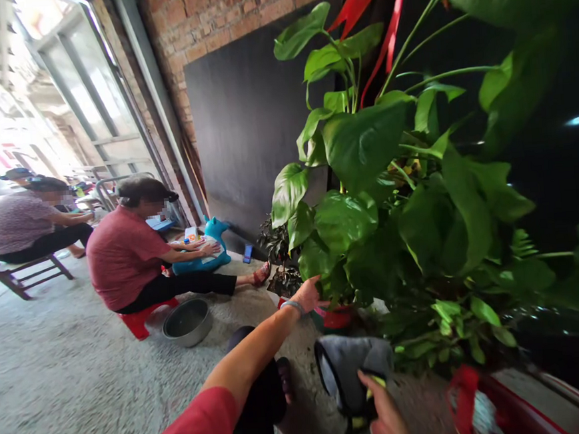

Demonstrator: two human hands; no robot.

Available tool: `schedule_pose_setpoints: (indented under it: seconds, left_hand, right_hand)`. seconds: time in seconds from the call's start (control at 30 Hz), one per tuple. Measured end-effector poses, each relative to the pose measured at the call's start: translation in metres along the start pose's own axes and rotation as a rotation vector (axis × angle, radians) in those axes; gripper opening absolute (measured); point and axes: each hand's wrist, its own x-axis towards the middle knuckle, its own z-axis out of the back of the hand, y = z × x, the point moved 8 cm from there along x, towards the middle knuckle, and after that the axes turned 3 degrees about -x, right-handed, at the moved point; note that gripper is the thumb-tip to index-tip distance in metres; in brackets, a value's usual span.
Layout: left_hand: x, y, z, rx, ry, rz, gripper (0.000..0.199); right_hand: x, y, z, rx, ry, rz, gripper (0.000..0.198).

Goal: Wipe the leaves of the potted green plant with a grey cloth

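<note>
My left hand (308, 296) reaches to the lower leaves of a big potted plant (347, 219), just above its red pot (338, 318). The fingers that show are stretched out and apart; leaves hide some of the tips. In my right hand (388, 415), low in front of me, is a grey cloth (354, 362) with black edging and a bit of yellow-green on it. The cloth hangs over the concrete floor, apart from the broad leaves. A bracelet (291, 304) circles my left wrist.
A person (132, 256) on a red stool (144, 320) touches a blue animal-shaped toy (216, 239). A grey basin (187, 322) stands nearby. Another person (21, 218) sits on a wooden chair (28, 271). A red bag (485, 405) lies lower right. Dark board (252, 126) leans on brick.
</note>
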Motion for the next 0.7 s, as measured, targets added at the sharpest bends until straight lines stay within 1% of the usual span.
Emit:
schedule_pose_setpoints:
  seconds: [0.03, 0.1, 0.17, 0.2, 0.23, 0.3, 0.37, 0.4, 0.43, 0.47, 0.5, 0.53, 0.57, 0.63, 0.7]
  left_hand:
    - [-0.005, -0.003, 0.015, -0.01, -0.046, 0.0, 0.035]
    - [-0.016, -0.015, 0.044, -0.043, -0.131, -0.043, 0.038]
    - [-0.027, -0.032, 0.062, -0.087, -0.169, -0.109, 0.041]
    - [-0.031, -0.041, 0.065, -0.108, -0.15, -0.142, 0.041]
    - [-0.036, -0.05, 0.062, -0.126, -0.109, -0.173, 0.041]
    - [-0.043, -0.063, 0.045, -0.146, 0.013, -0.22, 0.04]
    - [-0.049, -0.07, 0.02, -0.156, 0.12, -0.244, 0.041]
    - [-0.052, -0.07, 0.008, -0.163, 0.149, -0.242, 0.041]
    - [-0.053, -0.069, -0.004, -0.173, 0.167, -0.231, 0.041]
    - [-0.054, -0.066, -0.014, -0.191, 0.171, -0.213, 0.039]
    - [-0.054, -0.063, -0.022, -0.209, 0.162, -0.188, 0.036]
    - [-0.054, -0.059, -0.028, -0.225, 0.143, -0.161, 0.033]
    - [-0.054, -0.055, -0.031, -0.236, 0.118, -0.134, 0.03]
    - [-0.054, -0.047, -0.029, -0.238, 0.071, -0.086, 0.022]
    - [-0.055, -0.039, -0.02, -0.222, 0.044, -0.046, 0.018]
  right_hand:
    - [-0.01, -0.016, 0.014, -0.032, 0.008, -0.032, 0.034]
    - [-0.025, -0.038, 0.032, -0.088, 0.031, -0.154, 0.033]
    - [-0.036, -0.043, 0.034, -0.089, 0.076, -0.298, 0.037]
    - [-0.042, -0.037, 0.03, -0.059, 0.092, -0.347, 0.041]
    - [-0.047, -0.023, 0.022, -0.012, 0.091, -0.359, 0.045]
    - [-0.057, 0.025, 0.002, 0.102, 0.037, -0.275, 0.05]
    - [-0.064, 0.088, -0.027, 0.203, -0.02, -0.086, 0.054]
    - [-0.065, 0.12, -0.048, 0.255, 0.009, 0.019, 0.055]
    - [-0.065, 0.15, -0.072, 0.292, 0.079, 0.136, 0.055]
    - [-0.061, 0.171, -0.09, 0.309, 0.094, 0.209, 0.055]
    - [-0.055, 0.181, -0.103, 0.315, 0.06, 0.234, 0.052]
    - [-0.048, 0.182, -0.115, 0.305, 0.048, 0.231, 0.05]
    - [-0.04, 0.174, -0.121, 0.285, 0.024, 0.195, 0.046]
    - [-0.032, 0.138, -0.122, 0.233, 0.012, 0.073, 0.039]
    - [-0.04, 0.096, -0.108, 0.19, 0.021, -0.061, 0.037]
